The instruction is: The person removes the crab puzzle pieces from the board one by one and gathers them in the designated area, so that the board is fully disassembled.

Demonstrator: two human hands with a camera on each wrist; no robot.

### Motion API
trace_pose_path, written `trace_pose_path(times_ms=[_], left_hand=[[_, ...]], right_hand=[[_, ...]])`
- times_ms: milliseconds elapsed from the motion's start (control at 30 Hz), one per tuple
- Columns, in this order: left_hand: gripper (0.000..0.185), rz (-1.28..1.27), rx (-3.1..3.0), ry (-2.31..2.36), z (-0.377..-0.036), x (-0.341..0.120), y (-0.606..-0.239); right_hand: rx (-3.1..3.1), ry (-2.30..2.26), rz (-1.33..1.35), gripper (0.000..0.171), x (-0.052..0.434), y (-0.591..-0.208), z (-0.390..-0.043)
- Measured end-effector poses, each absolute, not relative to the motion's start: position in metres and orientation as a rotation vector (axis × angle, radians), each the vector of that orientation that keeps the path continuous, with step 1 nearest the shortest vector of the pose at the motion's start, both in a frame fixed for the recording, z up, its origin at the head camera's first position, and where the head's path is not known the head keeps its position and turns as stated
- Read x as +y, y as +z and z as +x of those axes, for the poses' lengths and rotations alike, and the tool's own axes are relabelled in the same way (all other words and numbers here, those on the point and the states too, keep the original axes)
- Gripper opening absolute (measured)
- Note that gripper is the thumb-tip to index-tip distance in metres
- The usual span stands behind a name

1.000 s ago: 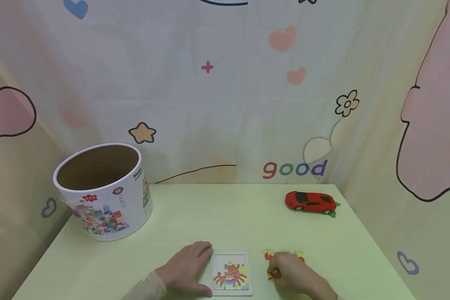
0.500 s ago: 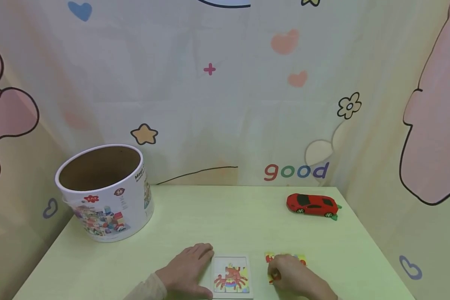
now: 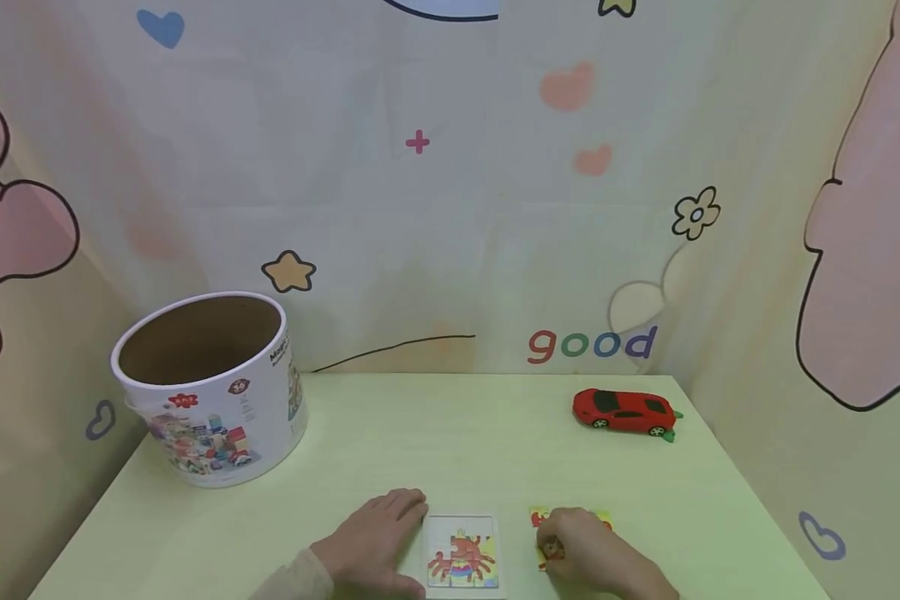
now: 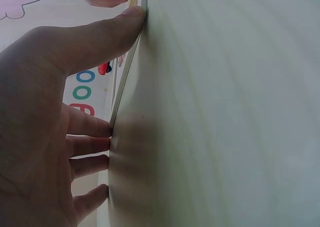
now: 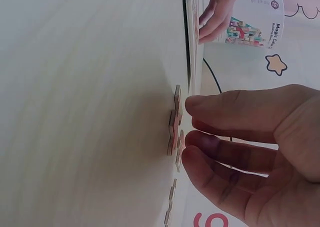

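A small white puzzle board [image 3: 462,557] with a red crab picture lies at the table's near edge. My left hand [image 3: 408,542] rests flat on the table against the board's left side; in the left wrist view its thumb [image 4: 125,22] and fingers [image 4: 95,129] press the board's thin edge [image 4: 116,107]. To the right, several loose red and yellow puzzle pieces [image 3: 570,519] lie on the table, seen edge-on as pieces [image 5: 173,129] in the right wrist view. My right hand [image 3: 558,542] covers them, its fingertips [image 5: 195,139] pinching one puzzle piece [image 5: 180,147].
A white round bucket [image 3: 217,417] printed with toy blocks stands open at the back left. A red toy car [image 3: 624,412] sits at the back right. The pale green table [image 3: 450,442] is closed in by a patterned curtain behind and on both sides.
Both hands stay where they were. My right hand's fingers have shifted slightly on the loose pieces. The head view has tipped a little.
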State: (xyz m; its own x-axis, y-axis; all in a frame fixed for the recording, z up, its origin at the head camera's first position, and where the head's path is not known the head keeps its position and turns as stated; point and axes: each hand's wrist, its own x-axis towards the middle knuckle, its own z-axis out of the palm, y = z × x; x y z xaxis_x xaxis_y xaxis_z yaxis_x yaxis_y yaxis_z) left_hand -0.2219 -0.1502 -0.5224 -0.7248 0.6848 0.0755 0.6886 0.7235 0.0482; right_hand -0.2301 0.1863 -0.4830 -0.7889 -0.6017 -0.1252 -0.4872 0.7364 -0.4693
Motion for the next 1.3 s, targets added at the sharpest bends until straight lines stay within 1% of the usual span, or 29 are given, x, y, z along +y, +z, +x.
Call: trace_pose_path(times_ms=[200,333,367,433,500,600,833,1167,1300], left_hand=[[0.103,-1.134,-2.871,-0.101,-0.220,-0.150,-0.527],[0.102,-1.129,-2.889,-0.121,-0.219,-0.150,-0.527],[0.102,-1.128,-2.892,-0.123,-0.219,-0.150,-0.527],[0.102,-1.130,-2.897,-0.127,-0.219,-0.149,-0.526],[0.103,-1.132,-2.903,-0.127,-0.220,-0.149,-0.526],[0.104,-1.133,-2.910,-0.141,-0.220,-0.148,-0.525],[0.106,-1.113,-2.935,-0.169,-0.219,-0.149,-0.524],[0.104,-1.114,-2.967,-0.153,-0.221,-0.148,-0.516],[0.104,-1.109,-2.978,-0.165,-0.222,-0.147,-0.517]], right_hand=[[2.692,-0.633,-0.923,0.016,0.181,-0.486,-0.229],[2.704,-0.659,-0.922,0.006,0.175,-0.485,-0.229],[2.702,-0.668,-0.922,0.007,0.174,-0.485,-0.229],[2.707,-0.666,-0.927,0.017,0.170,-0.484,-0.229],[2.712,-0.653,-0.950,0.023,0.165,-0.484,-0.229],[2.721,-0.636,-1.002,0.026,0.156,-0.484,-0.231],[2.704,-0.603,-1.049,0.029,0.138,-0.483,-0.234],[2.739,-0.513,-1.155,0.029,0.122,-0.482,-0.237],[2.727,-0.492,-1.157,0.028,0.116,-0.481,-0.239]])
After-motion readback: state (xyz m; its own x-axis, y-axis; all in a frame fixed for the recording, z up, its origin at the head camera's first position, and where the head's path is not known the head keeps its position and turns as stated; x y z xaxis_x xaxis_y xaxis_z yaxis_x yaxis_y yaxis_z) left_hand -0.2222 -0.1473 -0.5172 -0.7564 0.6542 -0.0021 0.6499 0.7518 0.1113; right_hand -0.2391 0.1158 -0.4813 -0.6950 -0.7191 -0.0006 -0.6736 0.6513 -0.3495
